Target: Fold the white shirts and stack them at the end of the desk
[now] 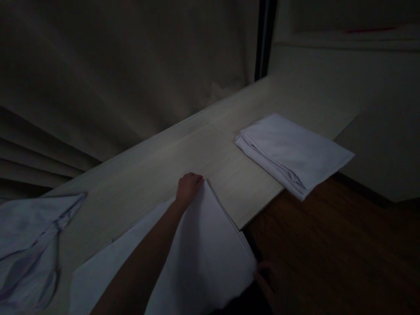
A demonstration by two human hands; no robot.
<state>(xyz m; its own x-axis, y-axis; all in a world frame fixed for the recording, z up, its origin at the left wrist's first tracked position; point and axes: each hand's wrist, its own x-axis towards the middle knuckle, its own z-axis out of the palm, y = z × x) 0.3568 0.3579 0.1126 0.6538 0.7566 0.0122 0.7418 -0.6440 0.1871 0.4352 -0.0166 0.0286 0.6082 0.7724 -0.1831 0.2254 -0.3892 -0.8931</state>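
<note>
A white cloth (203, 258), folded in layers, lies over the front edge of the pale ledge and hangs toward me. My left hand (189, 189) is closed on its far corner, fingers pinching the fabric at the ledge surface. At the near right corner, low in the view, my right hand (266, 280) pinches the layered edge; it is dark and partly cut off by shadow. Between the two hands the cloth's right edge runs fairly straight.
To the right, a folded white cloth (295, 151) overhangs the ledge (210, 146). Another rumpled white cloth (29, 245) lies at the left. Beige curtains (131, 65) hang behind. A wooden floor (315, 245) shows below, and a pale wall panel (380, 131) stands at the right.
</note>
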